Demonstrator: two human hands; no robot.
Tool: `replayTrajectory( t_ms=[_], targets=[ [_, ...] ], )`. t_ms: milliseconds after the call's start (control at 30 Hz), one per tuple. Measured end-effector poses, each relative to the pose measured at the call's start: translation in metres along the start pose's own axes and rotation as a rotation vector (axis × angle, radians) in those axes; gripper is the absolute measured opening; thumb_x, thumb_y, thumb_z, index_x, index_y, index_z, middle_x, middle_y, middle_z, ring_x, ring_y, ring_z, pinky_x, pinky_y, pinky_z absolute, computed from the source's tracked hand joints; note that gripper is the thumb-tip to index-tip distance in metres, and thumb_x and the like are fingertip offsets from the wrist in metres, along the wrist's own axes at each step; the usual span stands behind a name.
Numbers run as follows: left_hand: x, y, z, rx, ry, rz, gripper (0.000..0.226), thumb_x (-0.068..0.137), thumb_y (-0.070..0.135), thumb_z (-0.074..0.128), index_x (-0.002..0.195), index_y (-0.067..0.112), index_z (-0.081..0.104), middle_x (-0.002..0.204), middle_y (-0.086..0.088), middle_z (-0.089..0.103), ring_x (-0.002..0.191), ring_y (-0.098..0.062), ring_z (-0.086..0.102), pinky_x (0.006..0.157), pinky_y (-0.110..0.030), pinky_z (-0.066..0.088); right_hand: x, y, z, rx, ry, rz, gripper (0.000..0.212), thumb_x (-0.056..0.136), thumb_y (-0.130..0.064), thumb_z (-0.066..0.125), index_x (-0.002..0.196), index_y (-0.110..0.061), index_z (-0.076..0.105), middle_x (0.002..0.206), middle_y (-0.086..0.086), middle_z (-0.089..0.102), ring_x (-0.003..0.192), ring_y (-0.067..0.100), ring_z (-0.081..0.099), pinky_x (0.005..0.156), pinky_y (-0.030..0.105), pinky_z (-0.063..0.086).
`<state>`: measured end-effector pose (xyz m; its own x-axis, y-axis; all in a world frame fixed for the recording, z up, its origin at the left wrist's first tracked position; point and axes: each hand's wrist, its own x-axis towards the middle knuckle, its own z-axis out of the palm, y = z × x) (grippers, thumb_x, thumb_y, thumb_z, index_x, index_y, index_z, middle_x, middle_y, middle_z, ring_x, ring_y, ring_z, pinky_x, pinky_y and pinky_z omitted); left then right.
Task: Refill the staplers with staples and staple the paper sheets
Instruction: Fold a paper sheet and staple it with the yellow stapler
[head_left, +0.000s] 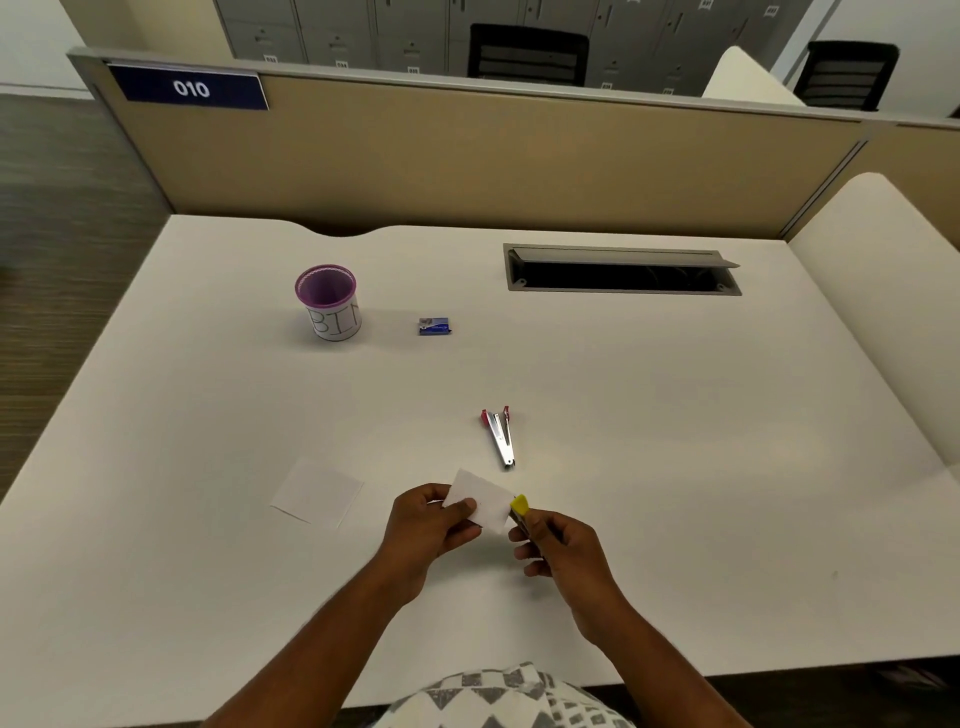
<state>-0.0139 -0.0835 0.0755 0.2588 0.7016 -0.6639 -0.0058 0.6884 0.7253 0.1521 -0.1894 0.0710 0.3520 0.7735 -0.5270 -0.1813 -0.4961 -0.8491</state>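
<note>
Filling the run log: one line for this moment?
left hand: holds paper sheet | right hand: grips yellow stapler at sheet edge

Your worktop (675, 415) count

You have two staplers, one yellow (519, 506) and one red (500, 436); two lots of paper sheets, one held (480, 499) and one lying flat (317, 493); one blue staple box (435, 326); one purple cup (328, 302).

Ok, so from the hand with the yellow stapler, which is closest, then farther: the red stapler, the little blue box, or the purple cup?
From the right hand in the head view:
1. Red stapler, lying open just beyond the hands.
2. Blue staple box, farther back, mid-desk.
3. Purple cup, farthest, back and to the left.
</note>
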Motion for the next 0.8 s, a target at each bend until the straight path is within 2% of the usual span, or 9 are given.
replayTrajectory(
  t_ms=[167,333,433,500,600,700,800],
  targets=[
    [-0.002,0.001,0.002,0.036,-0.013,0.004,0.029,0.083,0.002,0.078,0.109,0.006,0.065,0.112,-0.015,0.070,0.095,-0.030,0.073,0.075,-0.033,0.064,0.003,0.003,-0.002,0.026,0.048,0.014,0.021,0.098,-0.033,0.063,0.107,-0.019,0.076,0.095,0.002,0.080,0.081,0.018,0.074,0.072,0.029,0.061],
    [-0.003,0.003,0.001,0.008,-0.023,-0.011,0.032,0.084,0.000,0.077,0.113,0.001,0.063,0.113,-0.018,0.070,0.092,-0.031,0.074,0.074,-0.032,0.064,0.019,0.004,-0.004,0.077,0.109,0.041,0.015,0.100,-0.016,0.062,0.112,-0.020,0.071,0.096,0.006,0.078,0.083,0.020,0.072,0.070,0.029,0.060],
    [-0.003,0.005,0.001,-0.006,-0.023,-0.012,0.031,0.084,-0.001,0.076,0.113,0.000,0.063,0.112,-0.019,0.070,0.088,-0.029,0.073,0.073,-0.031,0.064,0.033,0.001,-0.008,0.040,0.171,0.007,0.017,0.098,-0.022,0.068,0.113,-0.022,0.074,0.094,0.000,0.076,0.076,0.014,0.064,0.069,0.030,0.054],
    [-0.003,0.007,0.001,-0.004,-0.018,-0.013,0.030,0.085,0.000,0.075,0.112,0.001,0.064,0.112,-0.018,0.070,0.089,-0.030,0.073,0.075,-0.032,0.064,0.048,-0.002,-0.014,-0.029,0.263,-0.031,0.019,0.095,-0.026,0.072,0.113,-0.023,0.075,0.096,-0.005,0.076,0.081,0.014,0.065,0.072,0.032,0.053],
    [-0.002,0.008,-0.001,-0.011,-0.016,-0.005,0.027,0.085,-0.001,0.075,0.109,0.002,0.064,0.112,-0.018,0.070,0.091,-0.030,0.073,0.076,-0.033,0.064,0.071,-0.011,-0.021,-0.209,0.381,-0.086,0.020,0.093,-0.031,0.072,0.109,-0.022,0.077,0.088,-0.007,0.076,0.080,0.016,0.068,0.072,0.031,0.053],
    [-0.001,0.009,0.000,-0.015,-0.011,-0.003,0.024,0.084,-0.001,0.075,0.106,0.004,0.065,0.111,-0.018,0.071,0.089,-0.029,0.073,0.073,-0.031,0.064,0.091,-0.021,-0.025,-0.422,0.467,-0.148,0.024,0.091,-0.039,0.071,0.109,-0.023,0.075,0.098,-0.005,0.076,0.094,0.018,0.070,0.084,0.035,0.055],
    [0.000,0.009,0.001,-0.017,-0.006,-0.003,0.022,0.084,-0.001,0.076,0.101,0.008,0.066,0.108,-0.015,0.072,0.083,-0.026,0.075,0.072,-0.030,0.064,0.108,-0.029,-0.024,-0.558,0.517,-0.204,0.022,0.091,-0.032,0.071,0.108,-0.019,0.074,0.101,0.000,0.075,0.095,0.023,0.069,0.082,0.036,0.053]
  ],
)
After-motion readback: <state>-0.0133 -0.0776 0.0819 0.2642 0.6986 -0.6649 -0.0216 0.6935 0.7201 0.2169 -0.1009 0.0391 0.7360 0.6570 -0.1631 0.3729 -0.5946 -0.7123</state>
